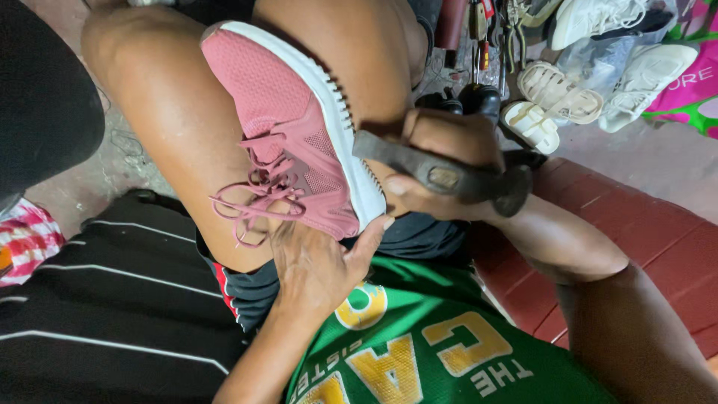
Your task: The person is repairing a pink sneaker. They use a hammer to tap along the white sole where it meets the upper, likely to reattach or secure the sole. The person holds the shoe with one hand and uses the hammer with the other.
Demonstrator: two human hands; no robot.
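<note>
Left hand fingers steady pink sneaker on thigh; right hand fingers grip dark tool — probably hammer.

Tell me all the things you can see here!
Sneaker: one, pink with white sole and loose pink laces, lying between the knees.
Hammer: one, dark metal, beside the sneaker's sole.
Sandals: several, cream, on the floor at top right.
White shoes: a few, top right corner.
Hand tools: several, dark with red, top centre.
Striped cloth: one, black with white lines, lower left.
Jersey: one, green with yellow letters.
Left hand: steadies the sneaker's heel.
Right hand: fingers closed round the hammer.
</note>
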